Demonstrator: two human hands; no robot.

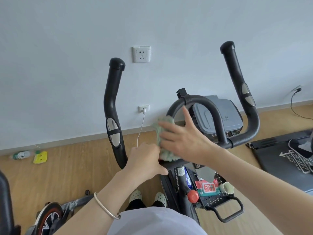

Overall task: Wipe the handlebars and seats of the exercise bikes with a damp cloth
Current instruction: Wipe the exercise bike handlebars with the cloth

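Your right hand (184,138) lies flat with its fingers spread, pressing the green cloth (165,123) against the left side of the centre loop of the exercise bike's handlebar (112,102), just above the crossbar. Your left hand (146,160) is curled over the crossbar, thumb underneath, touching the cloth's lower left edge. Below the crossbar, a red wet-wipes pack (209,187) lies on the bike's perforated tray (213,200), near the red knob (193,196).

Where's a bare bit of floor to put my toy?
Bare floor lies between the yellow packet and the shoes, and between the bike tray and the mat. The tray is crowded with wipes and a cup.
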